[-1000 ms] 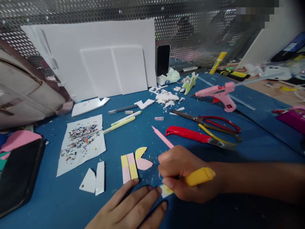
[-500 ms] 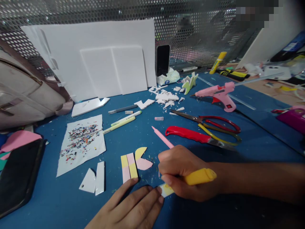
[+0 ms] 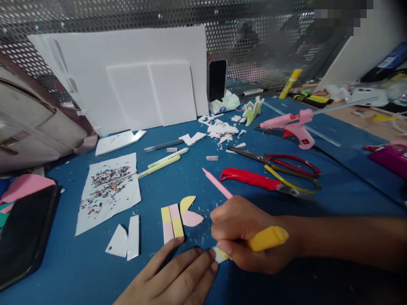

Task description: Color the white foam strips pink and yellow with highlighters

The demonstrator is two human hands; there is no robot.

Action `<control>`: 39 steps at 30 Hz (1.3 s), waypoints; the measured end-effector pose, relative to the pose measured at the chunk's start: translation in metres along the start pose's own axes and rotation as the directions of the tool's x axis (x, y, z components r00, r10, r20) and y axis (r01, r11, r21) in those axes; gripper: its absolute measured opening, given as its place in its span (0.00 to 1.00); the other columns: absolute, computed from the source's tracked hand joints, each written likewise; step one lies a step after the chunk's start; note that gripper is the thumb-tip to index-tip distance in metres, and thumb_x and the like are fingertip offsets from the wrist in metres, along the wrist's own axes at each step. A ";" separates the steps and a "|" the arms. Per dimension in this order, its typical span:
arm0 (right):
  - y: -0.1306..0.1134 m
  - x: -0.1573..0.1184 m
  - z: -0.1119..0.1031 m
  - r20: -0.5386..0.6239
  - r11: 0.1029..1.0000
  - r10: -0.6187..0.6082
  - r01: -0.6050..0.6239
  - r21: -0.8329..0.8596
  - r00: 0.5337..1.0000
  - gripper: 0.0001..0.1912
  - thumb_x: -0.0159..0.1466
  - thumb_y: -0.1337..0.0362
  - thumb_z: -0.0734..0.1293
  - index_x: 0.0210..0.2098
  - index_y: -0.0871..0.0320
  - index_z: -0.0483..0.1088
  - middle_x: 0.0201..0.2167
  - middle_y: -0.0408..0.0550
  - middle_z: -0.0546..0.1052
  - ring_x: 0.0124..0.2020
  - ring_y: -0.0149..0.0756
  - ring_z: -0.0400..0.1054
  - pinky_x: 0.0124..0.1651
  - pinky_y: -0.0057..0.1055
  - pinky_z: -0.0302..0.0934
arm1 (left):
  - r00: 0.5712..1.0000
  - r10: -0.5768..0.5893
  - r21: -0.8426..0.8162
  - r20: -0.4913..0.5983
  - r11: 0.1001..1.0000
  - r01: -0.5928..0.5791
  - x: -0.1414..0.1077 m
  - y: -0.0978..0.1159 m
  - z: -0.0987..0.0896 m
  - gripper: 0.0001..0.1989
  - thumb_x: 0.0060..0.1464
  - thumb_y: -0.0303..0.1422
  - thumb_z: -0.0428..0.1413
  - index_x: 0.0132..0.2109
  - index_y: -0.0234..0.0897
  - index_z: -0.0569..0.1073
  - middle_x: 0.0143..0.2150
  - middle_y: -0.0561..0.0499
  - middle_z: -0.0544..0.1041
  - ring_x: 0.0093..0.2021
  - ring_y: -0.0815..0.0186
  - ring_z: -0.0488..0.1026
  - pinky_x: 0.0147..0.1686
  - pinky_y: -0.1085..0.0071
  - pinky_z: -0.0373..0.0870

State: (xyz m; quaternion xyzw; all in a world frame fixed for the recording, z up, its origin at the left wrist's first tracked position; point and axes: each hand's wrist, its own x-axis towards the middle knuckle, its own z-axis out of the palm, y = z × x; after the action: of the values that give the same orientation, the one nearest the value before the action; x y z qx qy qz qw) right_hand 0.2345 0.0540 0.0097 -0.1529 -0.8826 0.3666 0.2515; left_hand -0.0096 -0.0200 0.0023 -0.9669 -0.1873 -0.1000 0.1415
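Yellow marker (image 3: 269, 238) sits in the curled right hand (image 3: 244, 233), below the red-handled knife (image 3: 251, 178); the left hand (image 3: 181, 273), fingers spread loosely, seems to press a small white-and-yellow piece (image 3: 220, 255), also below that knife.

Left hand (image 3: 182, 273): palm down, fingers spread (thumb apart) | Right hand (image 3: 246, 235): curled

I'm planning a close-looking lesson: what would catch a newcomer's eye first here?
Probably the pink glue gun, bright on the blue table at the right. Behind, towards the left, stands a large white board. Nearest, the right hand grips a yellow marker over a small strip touched by the left hand.
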 end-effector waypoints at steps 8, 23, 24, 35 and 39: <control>0.002 -0.003 0.002 -0.026 1.000 -0.008 0.008 0.016 1.000 0.15 0.63 0.64 0.60 0.23 0.54 0.50 0.18 0.36 0.55 0.21 0.32 0.51 0.25 0.32 0.44 | 0.981 -0.106 -0.032 -0.163 0.994 0.102 -0.006 0.011 0.020 0.20 0.74 0.30 0.40 0.60 0.44 0.72 0.59 0.58 0.74 0.60 0.70 0.69 0.73 0.55 0.38; 0.000 -0.001 0.001 -0.041 1.000 0.003 -0.002 0.018 0.999 0.15 0.64 0.66 0.59 0.24 0.54 0.50 0.18 0.36 0.55 0.21 0.31 0.52 0.26 0.31 0.44 | 0.993 -0.057 -0.022 -0.104 0.998 0.055 -0.004 0.005 0.008 0.22 0.74 0.29 0.36 0.61 0.42 0.72 0.59 0.58 0.75 0.58 0.71 0.71 0.73 0.55 0.35; 0.000 -0.001 0.001 -0.032 1.000 -0.007 0.008 0.021 0.999 0.15 0.64 0.66 0.59 0.24 0.54 0.50 0.18 0.36 0.54 0.21 0.31 0.51 0.25 0.31 0.44 | 0.987 -0.082 -0.015 -0.136 0.997 0.081 -0.004 0.006 0.010 0.24 0.74 0.27 0.34 0.60 0.42 0.73 0.58 0.58 0.76 0.58 0.70 0.71 0.73 0.54 0.35; -0.002 0.000 -0.003 -0.123 0.996 0.068 -0.060 0.071 0.990 0.17 0.68 0.64 0.56 0.23 0.54 0.49 0.18 0.37 0.55 0.20 0.30 0.52 0.26 0.30 0.48 | 0.981 -0.116 -0.043 -0.153 0.993 0.111 -0.009 0.016 0.028 0.21 0.73 0.29 0.38 0.62 0.43 0.71 0.61 0.58 0.73 0.60 0.69 0.70 0.73 0.55 0.40; -0.002 0.000 -0.003 -0.109 0.995 0.093 -0.090 0.036 0.990 0.18 0.69 0.64 0.56 0.23 0.55 0.49 0.19 0.37 0.56 0.21 0.29 0.52 0.27 0.29 0.47 | 0.982 -0.122 -0.047 -0.145 0.992 0.116 -0.008 0.017 0.022 0.21 0.74 0.28 0.37 0.63 0.42 0.70 0.62 0.58 0.73 0.61 0.68 0.69 0.73 0.55 0.39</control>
State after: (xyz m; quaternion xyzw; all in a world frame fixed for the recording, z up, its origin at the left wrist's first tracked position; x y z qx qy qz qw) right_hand 0.2359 0.0544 0.0134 -0.2095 -0.8535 0.3824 0.2853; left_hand -0.0074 -0.0310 -0.0243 -0.9464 -0.2317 -0.1833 0.1302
